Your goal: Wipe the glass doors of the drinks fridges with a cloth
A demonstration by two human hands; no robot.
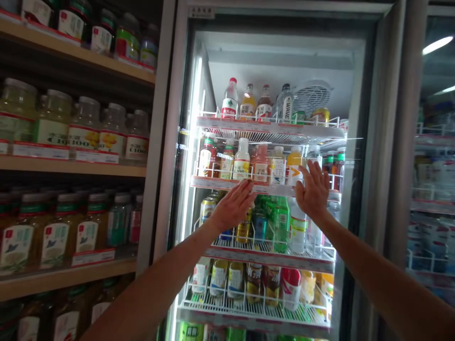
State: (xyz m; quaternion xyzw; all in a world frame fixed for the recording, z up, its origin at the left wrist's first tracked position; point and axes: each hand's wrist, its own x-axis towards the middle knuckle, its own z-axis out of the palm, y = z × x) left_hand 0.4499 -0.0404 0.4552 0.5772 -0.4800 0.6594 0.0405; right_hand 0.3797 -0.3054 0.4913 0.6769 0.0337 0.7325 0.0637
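Both arms reach forward toward a lit drinks fridge (377, 142). My left hand (234, 206) is flat, its fingers stretched out up and to the right, in front of the shelf edge below a white-capped bottle (242, 161). Higher and to the right, my right hand (314, 189) is raised with its fingers apart, partly covering an orange-capped bottle (295, 163). Neither hand appears to hold anything. Faint reflections suggest glass in front of the shelves; whether my fingers touch it I cannot tell. Between the hands, behind them, is a green bottle (282, 225).
Wooden shelves (71, 163) with rows of bottled drinks stand at the left. Wire-fronted fridge shelves hold more bottles and cans, including a red-capped bottle (230, 100) on top and a red can (291, 288) lower down. Another glass-fronted fridge (432, 142) is at the right.
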